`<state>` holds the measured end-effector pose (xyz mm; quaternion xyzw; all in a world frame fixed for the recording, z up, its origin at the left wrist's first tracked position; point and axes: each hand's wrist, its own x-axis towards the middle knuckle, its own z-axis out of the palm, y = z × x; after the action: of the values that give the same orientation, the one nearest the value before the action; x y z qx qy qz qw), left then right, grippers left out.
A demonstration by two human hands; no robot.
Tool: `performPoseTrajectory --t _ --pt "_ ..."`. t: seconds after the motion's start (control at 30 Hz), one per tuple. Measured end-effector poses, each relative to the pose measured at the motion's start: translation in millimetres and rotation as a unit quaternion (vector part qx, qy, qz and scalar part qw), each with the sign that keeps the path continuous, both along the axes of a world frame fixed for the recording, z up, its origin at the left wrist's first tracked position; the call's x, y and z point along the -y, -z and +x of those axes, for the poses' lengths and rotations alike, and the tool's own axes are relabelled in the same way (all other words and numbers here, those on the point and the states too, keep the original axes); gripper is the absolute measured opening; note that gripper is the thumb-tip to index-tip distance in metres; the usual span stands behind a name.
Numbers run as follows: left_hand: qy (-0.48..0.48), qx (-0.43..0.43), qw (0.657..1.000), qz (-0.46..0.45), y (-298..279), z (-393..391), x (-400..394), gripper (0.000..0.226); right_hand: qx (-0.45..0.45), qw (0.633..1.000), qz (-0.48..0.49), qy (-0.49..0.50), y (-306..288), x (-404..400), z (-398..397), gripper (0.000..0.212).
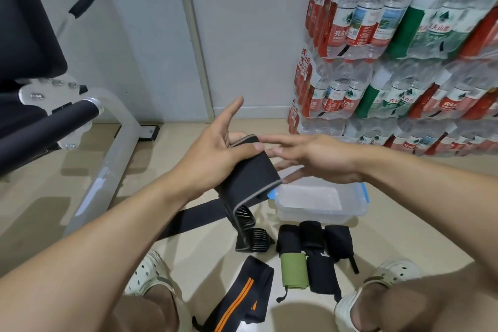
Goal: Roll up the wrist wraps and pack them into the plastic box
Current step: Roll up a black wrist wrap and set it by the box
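The person is squatting over the floor [404, 210] and is holding a black wrap [248, 170] in the air above the things lying there. The left hand [215, 153] is gripping this wrap: the thumb is pressing on its upper face and the other fingers are going under it, while the index finger is pointing up and away. The right hand [315, 156] is staying just beside the wrap with straight, relaxed fingers; its fingertips are near the wrap's upper end, and I cannot tell if they are touching it. This hand is not holding anything.

The wrap has a grey edge, and its lower part is hanging down to the floor, where its ribbed end piece [252, 240] is resting. A long black strap [194, 217] is lying flat on the floor under the left forearm.

The plastic box [320, 201] is standing open on the floor, right under the right hand, with blue clips on its sides. In front of the box, between the person's shoes, rolled wraps are lying close together: black rolls [312, 237] and one green roll [293, 269]. Nearer to the person, a dark wrap with orange stripes [242, 296] is lying unrolled.

A bench [40, 105] is standing at the left, and packs of water bottles [404, 43] are stacked against the wall at the right.
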<state>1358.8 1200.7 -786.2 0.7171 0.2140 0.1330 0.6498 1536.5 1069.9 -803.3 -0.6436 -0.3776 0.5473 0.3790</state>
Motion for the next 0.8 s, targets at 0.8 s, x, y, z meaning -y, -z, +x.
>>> performPoseTrajectory --t 0.8 --pt "-0.013 -0.002 0.994 0.108 12 -3 9 0.068 -0.16 0.984 0.027 0.068 -18 -3 -12 0.012"
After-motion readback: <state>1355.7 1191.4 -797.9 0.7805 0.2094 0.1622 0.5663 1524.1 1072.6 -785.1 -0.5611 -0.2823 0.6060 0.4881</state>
